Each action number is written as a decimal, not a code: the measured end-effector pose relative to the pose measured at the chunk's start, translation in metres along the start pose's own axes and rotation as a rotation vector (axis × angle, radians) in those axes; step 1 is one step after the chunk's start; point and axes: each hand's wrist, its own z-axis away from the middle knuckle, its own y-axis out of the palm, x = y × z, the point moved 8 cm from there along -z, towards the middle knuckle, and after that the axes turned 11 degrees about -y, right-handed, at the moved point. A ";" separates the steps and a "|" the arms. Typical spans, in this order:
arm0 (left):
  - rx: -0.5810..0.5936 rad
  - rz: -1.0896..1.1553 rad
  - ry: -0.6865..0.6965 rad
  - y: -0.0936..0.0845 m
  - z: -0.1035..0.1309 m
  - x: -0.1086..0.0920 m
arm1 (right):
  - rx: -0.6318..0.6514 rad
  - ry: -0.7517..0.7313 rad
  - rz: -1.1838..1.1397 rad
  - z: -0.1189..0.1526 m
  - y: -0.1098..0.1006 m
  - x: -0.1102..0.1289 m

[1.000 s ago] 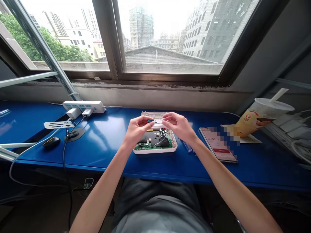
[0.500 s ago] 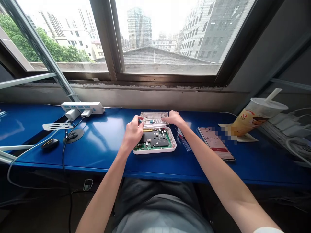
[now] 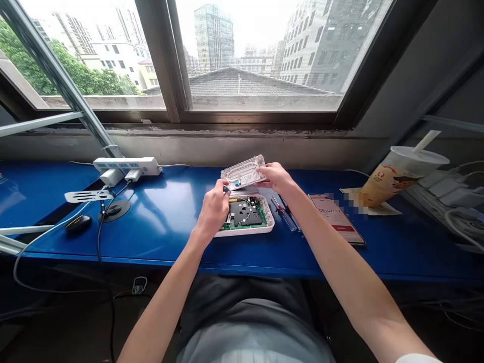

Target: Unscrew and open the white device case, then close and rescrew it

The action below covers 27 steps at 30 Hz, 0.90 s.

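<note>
A white plastic cover (image 3: 247,171) is raised and tilted behind an open white case. My right hand (image 3: 277,177) grips the cover's right end, thumb on its inner face. My left hand (image 3: 215,205) is pinched at the cover's lower left corner, with a small blue thing at the fingertips that I cannot make out. Under the cover, the white case (image 3: 247,231) lies on the blue table, holding a green circuit board (image 3: 266,216) with a black plate (image 3: 247,212) and thin wires. My left hand hides the case's left end.
Screwdrivers (image 3: 288,218) lie right of the case. Farther right are a phone (image 3: 336,219) showing a timer and a drink cup (image 3: 389,176) on a napkin. At the left are a power strip (image 3: 145,165), cables and a black mouse (image 3: 78,223). A window stands behind.
The cover has been lifted off the table and tilted, its right end higher. My left hand has shifted slightly right, along with the cover's lower corner.
</note>
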 end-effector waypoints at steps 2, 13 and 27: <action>-0.046 0.074 -0.014 -0.005 0.001 -0.001 | -0.057 -0.054 -0.071 0.011 -0.010 0.010; 0.050 0.506 -0.031 -0.016 0.004 -0.015 | -0.165 -0.281 -0.255 0.110 -0.038 0.017; -0.122 0.007 0.279 -0.015 0.017 -0.035 | -0.216 -0.389 -0.249 0.124 -0.035 0.014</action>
